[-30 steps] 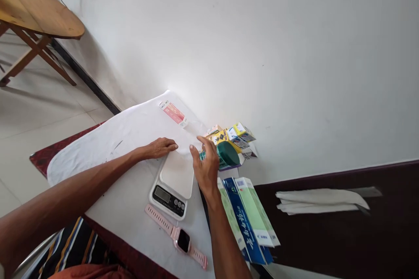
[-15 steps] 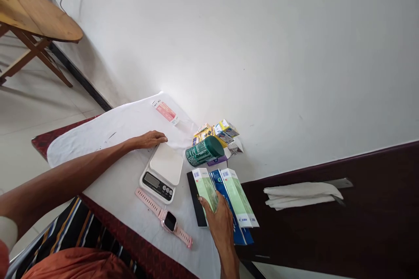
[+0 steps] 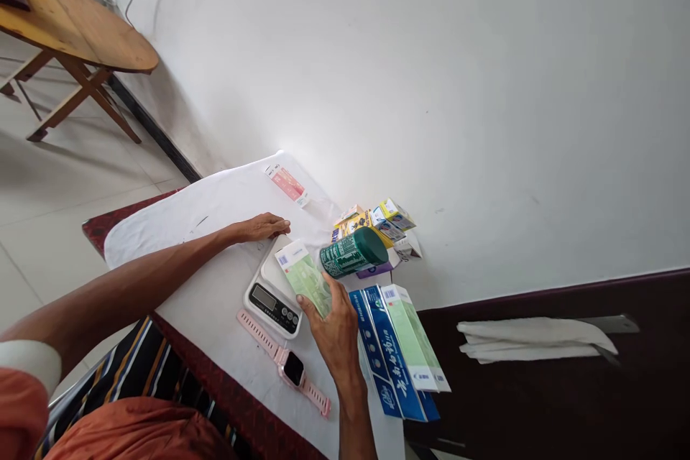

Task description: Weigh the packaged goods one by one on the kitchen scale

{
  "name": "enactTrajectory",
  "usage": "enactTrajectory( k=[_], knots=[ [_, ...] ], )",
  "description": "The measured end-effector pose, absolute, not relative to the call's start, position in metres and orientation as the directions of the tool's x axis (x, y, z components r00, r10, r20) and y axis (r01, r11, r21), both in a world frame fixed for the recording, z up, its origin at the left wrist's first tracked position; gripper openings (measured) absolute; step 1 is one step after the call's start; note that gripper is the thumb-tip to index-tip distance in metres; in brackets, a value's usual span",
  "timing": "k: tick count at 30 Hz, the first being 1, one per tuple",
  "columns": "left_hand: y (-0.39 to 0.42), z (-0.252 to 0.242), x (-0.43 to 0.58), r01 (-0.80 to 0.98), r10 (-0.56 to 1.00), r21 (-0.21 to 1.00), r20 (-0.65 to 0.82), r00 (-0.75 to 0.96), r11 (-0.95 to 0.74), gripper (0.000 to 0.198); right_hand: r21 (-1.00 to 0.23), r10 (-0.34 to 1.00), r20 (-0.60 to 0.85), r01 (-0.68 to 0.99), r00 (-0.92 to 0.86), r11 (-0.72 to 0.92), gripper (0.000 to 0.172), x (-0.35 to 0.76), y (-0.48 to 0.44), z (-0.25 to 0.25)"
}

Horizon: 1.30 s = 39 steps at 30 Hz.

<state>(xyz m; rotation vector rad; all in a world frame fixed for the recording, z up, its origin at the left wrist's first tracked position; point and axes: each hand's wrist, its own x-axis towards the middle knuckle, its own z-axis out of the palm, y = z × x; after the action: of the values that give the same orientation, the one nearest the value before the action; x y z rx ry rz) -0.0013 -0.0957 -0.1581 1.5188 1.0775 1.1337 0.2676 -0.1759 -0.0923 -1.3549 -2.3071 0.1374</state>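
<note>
My right hand (image 3: 335, 323) grips a green-and-white box (image 3: 302, 269), thumb on one side and fingers on the other. The box is over the right part of a white digital kitchen scale (image 3: 273, 307); whether it touches the weighing plate I cannot tell. My left hand (image 3: 264, 226) lies flat with fingers stretched out at the scale's far corner. Just right of the held box lies a green canister (image 3: 353, 253) with a dark green lid. In front of the scale is a pink smartwatch (image 3: 294, 368), its strap laid out.
Blue boxes (image 3: 391, 352) with another green-and-white box (image 3: 414, 334) on top lie at the right table edge. Several small cartons (image 3: 396, 215) stand behind the canister by the wall. A pink-and-white packet (image 3: 288, 185) lies on the white cloth (image 3: 162, 230). A wooden folding table (image 3: 80, 21) stands left.
My right hand has lifted the green-and-white box off the pile at the right and carried it left over the scale. My left hand keeps its place beside the scale. The view has shifted slightly.
</note>
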Motion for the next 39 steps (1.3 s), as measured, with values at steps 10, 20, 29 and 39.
enactTrajectory(
  k=[10,20,29,39],
  knots=[
    [-0.092,-0.163,0.0,0.059,0.964,0.981,0.168,0.207,-0.184,0.066,-0.376,0.861,0.305,0.779,-0.407,0.502,0.068,0.273,-0.166,-0.082],
    [-0.093,-0.164,0.0,0.061,0.965,0.982,0.162,0.207,-0.178,0.06,-0.334,0.854,0.284,0.79,-0.435,0.514,0.063,0.282,-0.18,-0.091],
    [-0.095,-0.162,0.002,-0.032,0.972,0.987,0.159,0.175,-0.156,0.062,-0.406,0.853,0.397,0.769,-0.338,0.494,0.055,0.265,-0.164,-0.092],
    [-0.083,-0.165,-0.009,-0.049,0.992,0.997,0.068,0.104,-0.063,0.054,-0.457,0.823,0.482,0.716,-0.299,0.528,0.057,0.173,-0.031,-0.07]
  ],
)
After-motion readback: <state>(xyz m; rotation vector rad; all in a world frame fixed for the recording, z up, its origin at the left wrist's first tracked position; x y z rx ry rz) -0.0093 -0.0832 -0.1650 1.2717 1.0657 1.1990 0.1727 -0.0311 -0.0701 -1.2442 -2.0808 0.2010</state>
